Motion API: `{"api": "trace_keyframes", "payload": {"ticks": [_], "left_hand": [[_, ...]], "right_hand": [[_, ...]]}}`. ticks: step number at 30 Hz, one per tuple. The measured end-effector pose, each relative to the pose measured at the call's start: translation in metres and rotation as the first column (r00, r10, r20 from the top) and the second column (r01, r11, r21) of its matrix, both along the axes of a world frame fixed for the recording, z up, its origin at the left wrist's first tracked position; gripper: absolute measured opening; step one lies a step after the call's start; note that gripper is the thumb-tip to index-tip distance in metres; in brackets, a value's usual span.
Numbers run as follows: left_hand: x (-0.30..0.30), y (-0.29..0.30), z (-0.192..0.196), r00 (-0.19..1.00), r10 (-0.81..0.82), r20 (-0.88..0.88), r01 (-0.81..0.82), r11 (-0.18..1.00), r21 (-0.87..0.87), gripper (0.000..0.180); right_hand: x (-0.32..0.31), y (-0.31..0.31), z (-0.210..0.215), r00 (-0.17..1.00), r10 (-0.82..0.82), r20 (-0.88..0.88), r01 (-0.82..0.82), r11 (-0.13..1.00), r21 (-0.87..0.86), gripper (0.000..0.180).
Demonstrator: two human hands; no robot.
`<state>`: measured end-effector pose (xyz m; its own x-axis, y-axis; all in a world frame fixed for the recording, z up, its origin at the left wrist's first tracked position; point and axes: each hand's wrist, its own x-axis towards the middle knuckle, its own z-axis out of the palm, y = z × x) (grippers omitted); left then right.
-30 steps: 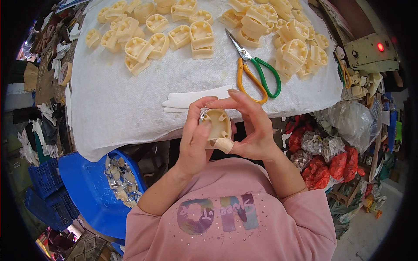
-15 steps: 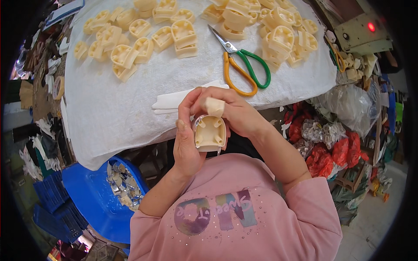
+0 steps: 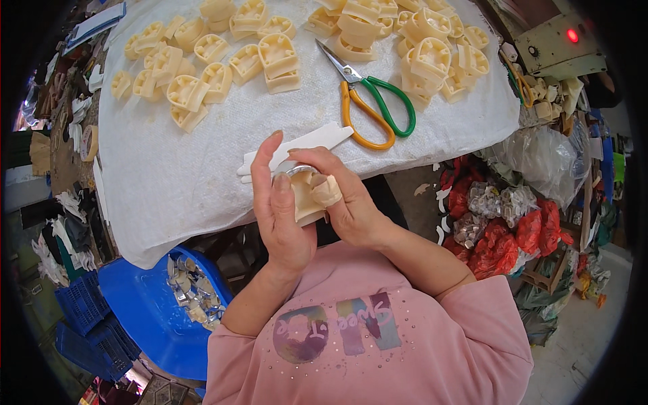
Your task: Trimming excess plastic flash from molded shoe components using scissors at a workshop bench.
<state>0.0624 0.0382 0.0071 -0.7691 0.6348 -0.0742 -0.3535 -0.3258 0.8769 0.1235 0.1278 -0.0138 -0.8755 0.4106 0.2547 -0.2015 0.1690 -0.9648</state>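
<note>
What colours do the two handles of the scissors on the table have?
The left handle is orange-yellow and the right handle is green; the head view shows it best.

Layout, clocked from held part (image 3: 304,194)
On cloth (image 3: 145,169): strips (image 3: 317,139) 12 o'clock, scissors (image 3: 349,73) 1, loose parts (image 3: 165,64) 11. Off cloth: tub (image 3: 145,324) 8, bags (image 3: 528,230) 3.

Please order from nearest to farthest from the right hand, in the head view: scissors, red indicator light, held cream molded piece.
1. Cream molded piece: touching the right hand.
2. Scissors: ahead, on white cloth.
3. Red indicator light: far upper right.
</note>
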Motion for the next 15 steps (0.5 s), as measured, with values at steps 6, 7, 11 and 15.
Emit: {"api": "trace_keyframes", "payload": {"ticks": [6, 7, 11, 15], "left_hand": [[-0.003, 0.0, -0.01, 0.997, 0.054, 0.059, -0.062, 0.988, 0.143, 0.04], [-0.006, 0.0, -0.007, 0.987, 0.005, 0.158, -0.038, 0.979, 0.202, 0.035], [-0.006, 0.0, 0.002, 0.963, 0.021, 0.27, -0.086, 0.97, 0.229, 0.027], [0.001, 0.006, 0.003, 0.974, 0.144, 0.177, -0.176, 0.968, 0.18, 0.015]], "right_hand": [[0.003, 0.002, 0.007, 0.991, 0.129, -0.026, -0.13, 0.92, -0.369, 0.041], [0.005, 0.004, 0.009, 0.984, 0.175, 0.021, -0.145, 0.869, -0.472, 0.043], [-0.001, 0.002, 0.0, 0.976, 0.184, -0.12, -0.216, 0.903, -0.37, 0.041], [-0.005, -0.006, -0.001, 0.989, -0.02, -0.149, 0.026, 0.999, 0.041, 0.034]]}}
